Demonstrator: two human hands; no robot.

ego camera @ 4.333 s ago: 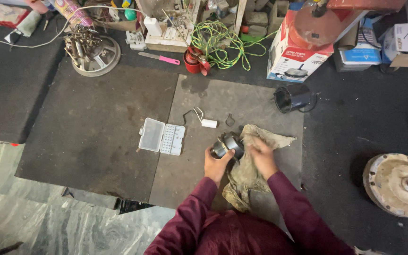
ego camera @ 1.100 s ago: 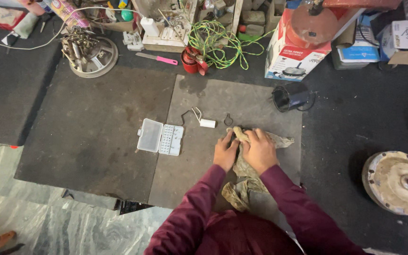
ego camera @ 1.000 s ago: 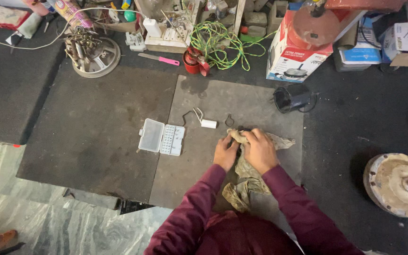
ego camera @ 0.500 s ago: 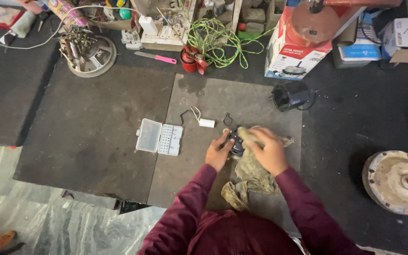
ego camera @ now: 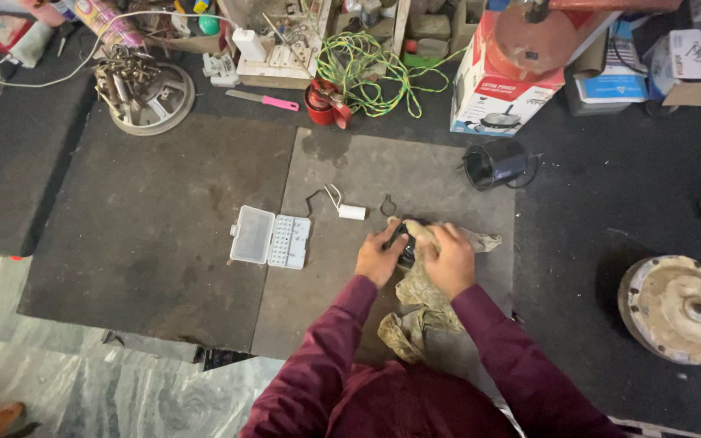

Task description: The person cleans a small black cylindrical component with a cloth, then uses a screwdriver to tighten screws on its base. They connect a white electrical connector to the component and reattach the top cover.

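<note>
A small dark metal part (ego camera: 405,244) rests on the grey mat (ego camera: 350,300), held between both hands. My left hand (ego camera: 380,259) grips its left side. A dirty beige rag (ego camera: 423,300) is pressed over the part's right side by my right hand (ego camera: 450,261). The rag trails down the mat toward my lap, and its far end pokes out to the right of my right hand. Most of the part is hidden by the fingers and the cloth.
An open clear plastic bit case (ego camera: 270,238) lies left of my hands. A small white capacitor with wires (ego camera: 349,211) and a black clip (ego camera: 387,204) sit just beyond them. A black cylindrical housing (ego camera: 492,165), cardboard boxes (ego camera: 503,89), green cable (ego camera: 367,69) and a round motor disc (ego camera: 679,308) surround the mat.
Over four seconds my hands went from holding the part bare above the rag to covering it with the rag. In the last half second my right hand has pressed closer over it.
</note>
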